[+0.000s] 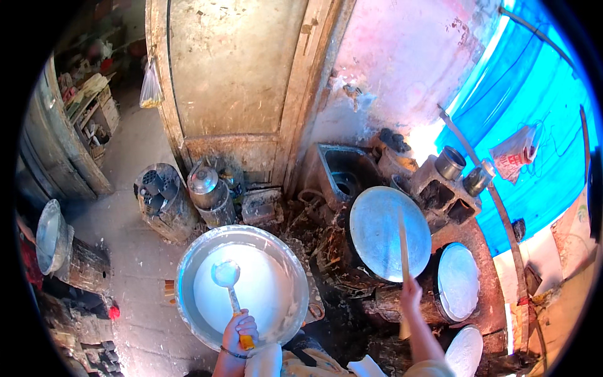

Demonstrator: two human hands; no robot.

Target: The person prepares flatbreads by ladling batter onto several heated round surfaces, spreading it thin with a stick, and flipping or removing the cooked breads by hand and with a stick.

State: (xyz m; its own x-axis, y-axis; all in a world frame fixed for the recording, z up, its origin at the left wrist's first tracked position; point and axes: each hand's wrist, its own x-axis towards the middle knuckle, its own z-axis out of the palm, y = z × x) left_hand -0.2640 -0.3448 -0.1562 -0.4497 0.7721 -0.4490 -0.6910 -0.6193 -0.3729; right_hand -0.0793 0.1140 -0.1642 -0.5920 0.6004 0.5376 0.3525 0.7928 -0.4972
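Observation:
My left hand (240, 328) is closed around the yellow-orange handle of a ladle (226, 274). The ladle's pale, coated bowl is over a wide metal basin (183, 301) holding smooth white batter (267, 301). Whether the ladle touches the batter, I cannot tell. On the right, my right hand (411, 296) grips a long, flat wooden stick (404, 248), which reaches across a round griddle (377, 232). A bluish-white layer covers that griddle. Beside it, a second round plate (458, 283) carries a white, rough-edged sheet, and a third white round (465, 352) lies nearer me.
Behind the basin stand a metal kettle (203, 181) and a container of black coal briquettes (159, 187). A dark square sink (344, 179) sits behind the griddle. Metal cups (450, 163) rest on a block at right. Another basin (50, 235) stands far left.

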